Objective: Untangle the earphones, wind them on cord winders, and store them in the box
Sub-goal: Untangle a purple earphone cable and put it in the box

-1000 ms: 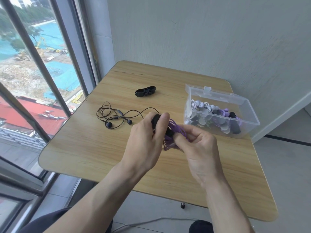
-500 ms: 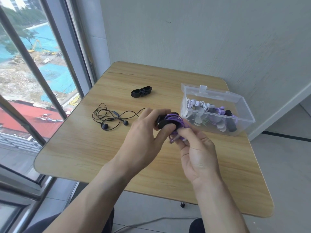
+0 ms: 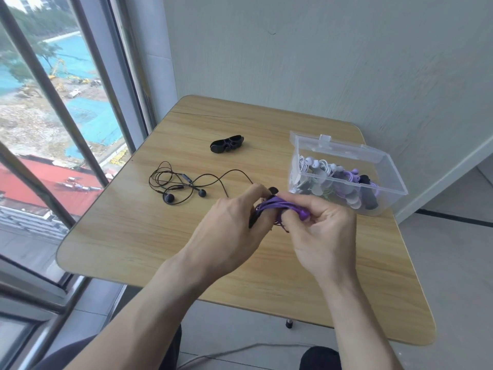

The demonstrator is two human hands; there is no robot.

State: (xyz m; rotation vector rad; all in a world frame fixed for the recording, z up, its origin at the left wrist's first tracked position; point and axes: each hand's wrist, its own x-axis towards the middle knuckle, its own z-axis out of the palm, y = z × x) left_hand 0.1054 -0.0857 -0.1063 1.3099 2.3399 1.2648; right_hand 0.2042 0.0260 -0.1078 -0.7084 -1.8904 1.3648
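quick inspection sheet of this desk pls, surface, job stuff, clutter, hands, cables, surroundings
surface: wooden table, light grain.
job's things: purple earphones being wound on a black winder; black earphones loose on the table; spare winder beyond them; clear box open, holding wound sets.
clutter: nothing seen.
hands: left hand grips the winder; right hand pinches the purple cord.
cables: grey cable on the floor under the table.
surroundings: window to the left, wall behind.

Bare table (image 3: 128, 244) is sitting open front-left of the hands. Black earphones (image 3: 184, 182) and a spare winder (image 3: 227, 144) are crowding the middle, and the box (image 3: 384, 198) is blocking the right, just beside the wall (image 3: 346, 62).
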